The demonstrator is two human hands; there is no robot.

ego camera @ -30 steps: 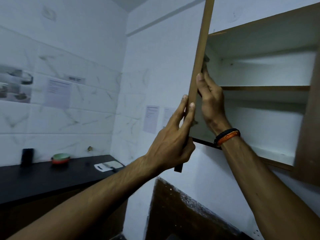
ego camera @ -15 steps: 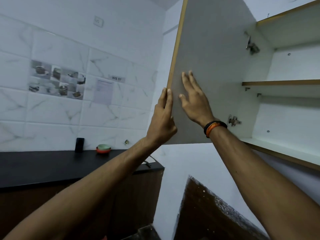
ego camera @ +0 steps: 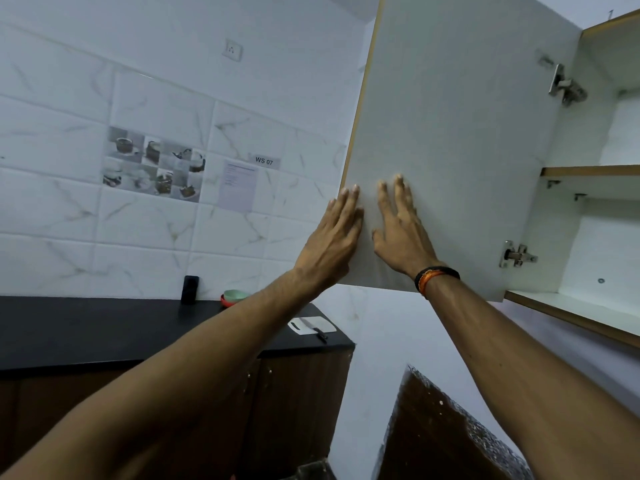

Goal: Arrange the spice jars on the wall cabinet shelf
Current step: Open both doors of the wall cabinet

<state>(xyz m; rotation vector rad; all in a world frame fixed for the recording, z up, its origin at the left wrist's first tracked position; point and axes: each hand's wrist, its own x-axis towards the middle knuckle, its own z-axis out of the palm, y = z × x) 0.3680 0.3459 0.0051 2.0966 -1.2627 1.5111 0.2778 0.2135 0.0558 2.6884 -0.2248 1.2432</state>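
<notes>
Two flat hands on an open cabinet door.
A black bench (ego camera: 86, 327) runs along the tiled wall, carrying a bowl (ego camera: 235, 296) and a cutting board (ego camera: 311, 325). The left hand (ego camera: 332, 237) lies at the door (ego camera: 450, 133) edge, fingers straight, holding nothing; the right hand (ego camera: 401, 233) (beaded band at the wrist) presses flat on the door's inner face, fingers spread. At the right, the shelf (ego camera: 588, 171) shows no spice jars.

Both my arms reach up and forward. My left hand (ego camera: 332, 237) lies flat with straight fingers, and my right hand (ego camera: 398, 233) is spread flat beside it, a band on its wrist.
</notes>
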